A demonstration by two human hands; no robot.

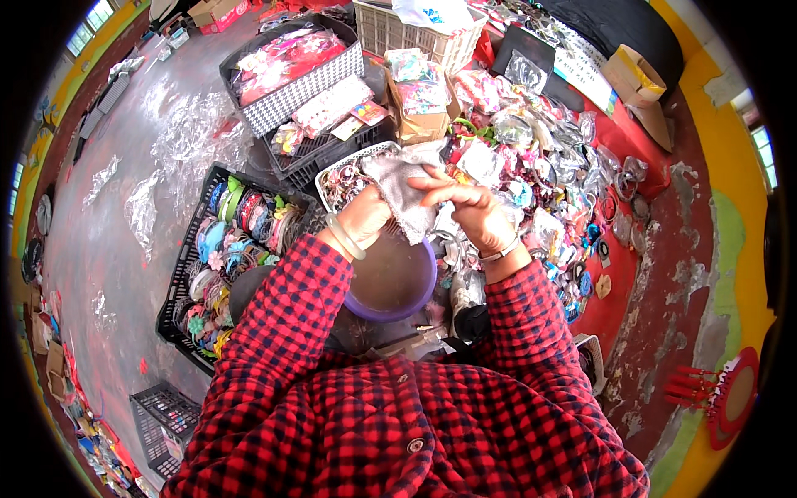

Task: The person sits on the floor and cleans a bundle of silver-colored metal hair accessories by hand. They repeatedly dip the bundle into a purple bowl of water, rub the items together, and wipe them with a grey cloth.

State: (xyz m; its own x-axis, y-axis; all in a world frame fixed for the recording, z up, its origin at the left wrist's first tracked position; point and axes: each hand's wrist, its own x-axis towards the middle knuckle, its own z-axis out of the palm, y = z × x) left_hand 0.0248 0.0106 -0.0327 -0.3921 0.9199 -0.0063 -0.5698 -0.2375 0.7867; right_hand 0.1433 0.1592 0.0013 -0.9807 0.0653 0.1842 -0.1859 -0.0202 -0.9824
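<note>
Both my hands hold a grey cloth above a purple basin of murky water. My left hand grips the cloth's left side; a pale bangle sits on that wrist. My right hand pinches the cloth's upper right edge, fingers closed over it, with a thin bracelet on the wrist. Whether something small is wrapped inside the cloth is hidden. My sleeves are red and black checked.
A black crate full of coloured hairbands stands to the left. A white basket of trinkets lies behind the cloth. A heap of bagged accessories covers the red mat on the right. More crates and a cardboard box stand farther back.
</note>
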